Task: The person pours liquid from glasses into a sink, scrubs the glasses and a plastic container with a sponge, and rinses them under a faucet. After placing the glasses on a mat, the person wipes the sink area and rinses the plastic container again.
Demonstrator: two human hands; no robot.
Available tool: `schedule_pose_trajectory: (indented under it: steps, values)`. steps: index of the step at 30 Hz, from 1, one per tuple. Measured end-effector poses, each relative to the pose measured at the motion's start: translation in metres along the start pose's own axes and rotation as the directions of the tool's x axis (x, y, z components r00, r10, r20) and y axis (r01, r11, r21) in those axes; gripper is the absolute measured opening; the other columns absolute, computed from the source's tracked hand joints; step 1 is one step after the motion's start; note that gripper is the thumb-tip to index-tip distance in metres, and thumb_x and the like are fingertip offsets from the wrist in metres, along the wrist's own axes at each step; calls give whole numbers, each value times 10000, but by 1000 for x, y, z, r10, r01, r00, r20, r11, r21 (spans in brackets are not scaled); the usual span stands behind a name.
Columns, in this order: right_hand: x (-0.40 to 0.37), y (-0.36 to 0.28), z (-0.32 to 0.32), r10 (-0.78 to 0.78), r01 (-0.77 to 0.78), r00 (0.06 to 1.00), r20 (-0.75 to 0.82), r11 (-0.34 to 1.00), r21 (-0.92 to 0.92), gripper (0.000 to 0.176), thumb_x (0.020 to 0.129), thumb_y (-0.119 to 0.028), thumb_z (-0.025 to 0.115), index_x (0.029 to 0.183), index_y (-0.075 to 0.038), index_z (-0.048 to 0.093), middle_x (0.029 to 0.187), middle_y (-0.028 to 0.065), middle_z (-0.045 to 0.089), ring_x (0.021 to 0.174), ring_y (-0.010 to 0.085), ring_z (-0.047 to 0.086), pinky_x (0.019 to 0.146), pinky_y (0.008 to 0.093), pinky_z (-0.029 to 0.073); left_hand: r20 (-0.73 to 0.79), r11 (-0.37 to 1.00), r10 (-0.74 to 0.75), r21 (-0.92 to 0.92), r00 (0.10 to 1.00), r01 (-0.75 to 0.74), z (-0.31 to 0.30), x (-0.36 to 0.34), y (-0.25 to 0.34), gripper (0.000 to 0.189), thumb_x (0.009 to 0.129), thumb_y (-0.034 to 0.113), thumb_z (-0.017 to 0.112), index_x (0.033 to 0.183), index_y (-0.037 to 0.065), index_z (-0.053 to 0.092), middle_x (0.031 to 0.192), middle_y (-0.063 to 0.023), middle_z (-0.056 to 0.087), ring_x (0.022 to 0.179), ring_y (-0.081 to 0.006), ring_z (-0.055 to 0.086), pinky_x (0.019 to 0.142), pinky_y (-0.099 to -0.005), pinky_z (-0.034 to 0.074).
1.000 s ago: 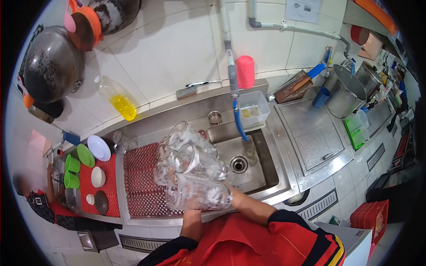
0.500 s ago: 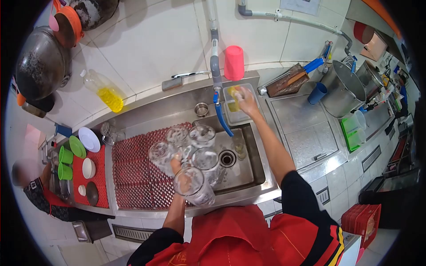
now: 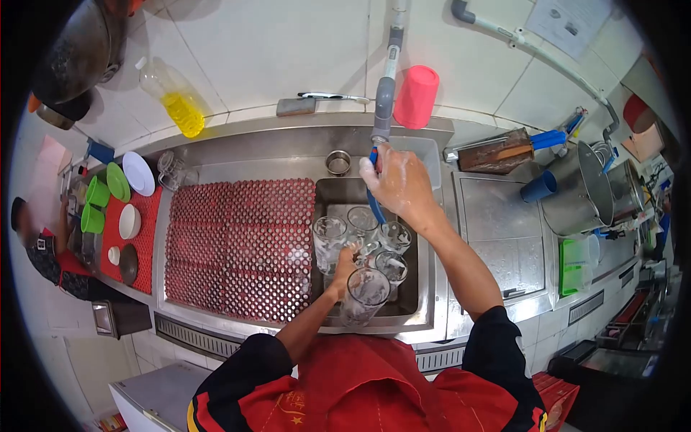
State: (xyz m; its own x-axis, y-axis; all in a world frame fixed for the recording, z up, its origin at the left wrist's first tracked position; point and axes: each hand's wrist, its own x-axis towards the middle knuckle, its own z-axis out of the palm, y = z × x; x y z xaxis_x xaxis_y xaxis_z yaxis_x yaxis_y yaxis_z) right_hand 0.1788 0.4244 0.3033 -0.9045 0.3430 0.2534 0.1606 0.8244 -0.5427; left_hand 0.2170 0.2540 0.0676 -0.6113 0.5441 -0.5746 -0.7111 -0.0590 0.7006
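My left hand is closed round the handles of several clear glass mugs, bunched together over the sink basin. White suds cling to the glass. Wet and soapy, my right hand is closed at the blue tap, its fingers round the handle area. The blue hose hangs from the tap toward the mugs. Behind my right hand, a plastic container is partly hidden.
A red perforated mat lies left of the basin. Farther left are plates, bowls and green cups, with another person beyond. A pink cup and yellow liquid bottle stand behind. A blue cup and large pot are right.
The mugs in my left hand have moved right, from above the mat to over the basin. My right hand has left the yellow sponge in the container and come to the tap.
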Motion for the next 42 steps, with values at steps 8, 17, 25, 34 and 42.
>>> schedule_pose_trajectory:
  steps: [8, 17, 25, 34, 42]
  values:
    - [18, 45, -5, -383, 365, 921, 70, 912, 184, 215, 893, -110, 506, 1062, 12, 558, 956, 240, 629, 849, 414, 608, 734, 433, 500, 49, 999, 9, 52, 999, -11, -28, 61, -60, 253, 726, 40, 746, 942, 14, 619, 841, -47, 625, 707, -140, 597, 604, -287, 491]
    - [-79, 115, 152, 416, -567, 612, 672, -361, 740, 323, 970, -231, 515, 1197, -1, 509, 1141, 152, 578, 1101, 282, 574, 924, 378, 499, 29, 617, 545, 663, 838, -424, -47, 92, -100, 297, 739, 173, 762, 922, 6, 599, 784, -125, 610, 728, -290, 594, 680, -421, 470]
    - [-108, 214, 279, 266, -573, 566, 781, -554, 604, 320, 918, -397, 603, 781, -115, 539, 686, 29, 534, 605, 140, 529, 540, 265, 473, 36, 525, 438, 801, 898, -288, -44, 93, -86, 199, 695, 125, 716, 789, -20, 618, 750, -244, 600, 757, -404, 597, 669, -464, 455]
    - [-95, 164, 187, 372, -790, 607, 703, 188, 583, 156, 944, -216, 534, 897, -71, 570, 767, 46, 579, 667, 122, 566, 582, 274, 477, 63, 517, 337, 822, 940, -240, -51, 123, -130, 169, 692, 77, 644, 806, -39, 600, 777, -270, 613, 804, -429, 618, 691, -485, 474]
    - [-95, 151, 141, 180, -540, 779, 601, 680, 495, 516, 774, 131, 429, 1269, -3, 484, 1177, 132, 581, 1184, 197, 518, 1007, 309, 377, 49, 361, 209, 925, 977, -123, -13, 98, -64, 118, 784, 52, 542, 784, -56, 587, 816, -273, 640, 790, -389, 651, 686, -489, 493]
